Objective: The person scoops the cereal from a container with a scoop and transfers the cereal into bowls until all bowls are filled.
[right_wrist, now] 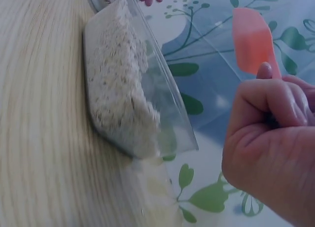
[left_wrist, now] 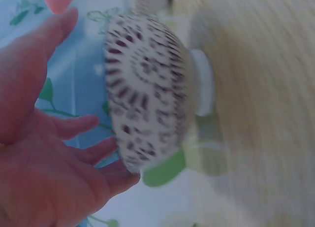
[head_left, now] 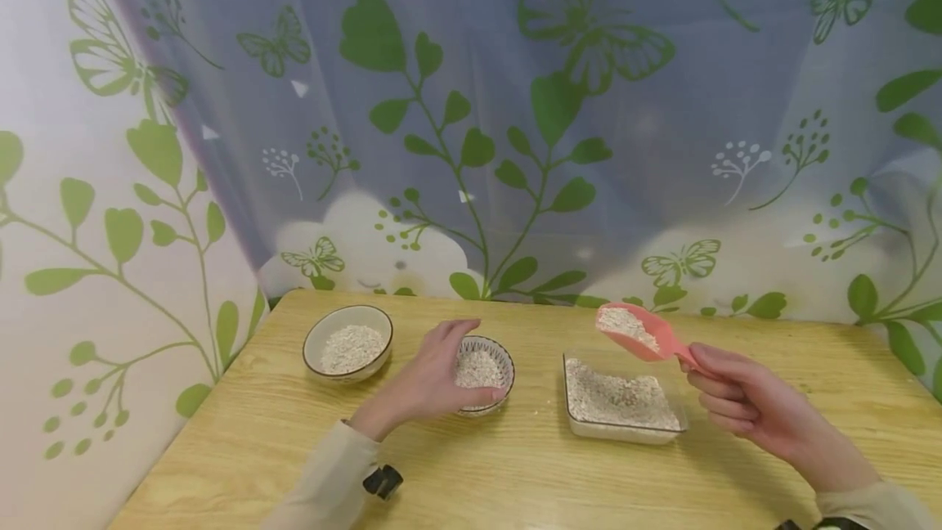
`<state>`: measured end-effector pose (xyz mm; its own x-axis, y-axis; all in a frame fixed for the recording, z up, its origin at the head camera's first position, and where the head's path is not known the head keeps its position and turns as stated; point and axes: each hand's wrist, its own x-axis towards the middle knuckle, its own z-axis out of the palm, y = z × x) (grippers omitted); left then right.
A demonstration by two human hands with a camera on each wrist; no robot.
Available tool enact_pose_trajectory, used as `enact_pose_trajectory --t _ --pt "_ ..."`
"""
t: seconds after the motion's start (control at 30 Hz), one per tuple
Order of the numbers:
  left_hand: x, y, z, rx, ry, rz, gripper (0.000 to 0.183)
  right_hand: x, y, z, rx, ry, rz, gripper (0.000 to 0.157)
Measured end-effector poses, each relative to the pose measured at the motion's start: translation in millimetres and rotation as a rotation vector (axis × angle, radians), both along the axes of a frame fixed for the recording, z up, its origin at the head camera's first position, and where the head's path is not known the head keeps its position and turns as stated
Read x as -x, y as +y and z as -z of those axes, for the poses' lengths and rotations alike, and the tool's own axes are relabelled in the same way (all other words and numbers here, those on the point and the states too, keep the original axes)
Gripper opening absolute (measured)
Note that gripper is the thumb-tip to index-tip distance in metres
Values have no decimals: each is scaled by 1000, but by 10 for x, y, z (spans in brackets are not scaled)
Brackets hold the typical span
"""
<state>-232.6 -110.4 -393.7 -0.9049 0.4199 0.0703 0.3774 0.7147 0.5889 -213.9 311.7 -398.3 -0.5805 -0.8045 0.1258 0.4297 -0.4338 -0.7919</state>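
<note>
My right hand (head_left: pixel 765 407) grips the handle of a pink scoop (head_left: pixel 666 338), which holds pale oat flakes (head_left: pixel 625 324) above the table. Just below and left of the scoop stands a clear rectangular container (head_left: pixel 625 433) of oats, their surface dipped in the middle. With fingers and thumb spread apart, my left hand (head_left: pixel 430 379) is at the small patterned bowl (head_left: pixel 508 358), its thumb across the near rim. That bowl also has oats in it. In the left wrist view, dark brown markings cover the bowl's outside (left_wrist: pixel 147 84), and the fingertips (left_wrist: pixel 123 180) lie right at its rim.
A larger cream bowl (head_left: pixel 312 350) with a dark rim, partly filled with oats, stands left of the small bowl. Everything rests on a wooden table (head_left: pixel 515 481). Behind it hangs a blue and white curtain (head_left: pixel 471 211) with green leaves and butterflies.
</note>
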Motion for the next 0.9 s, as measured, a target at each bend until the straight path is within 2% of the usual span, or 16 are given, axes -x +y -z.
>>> enact_pose_trajectory --t 0.23,0.47,0.67,0.9 --pt "42 -116 144 57 -49 16 124 38 -195 -50 -96 30 64 49" --pt "114 -220 263 29 -118 50 131 82 -383 -111 -196 75 113 41" --pt "122 -238 306 -19 -181 10 133 103 -586 -147 -396 164 251 29" --pt "130 -216 300 -55 -175 12 131 111 -862 -217 -622 257 379 27"
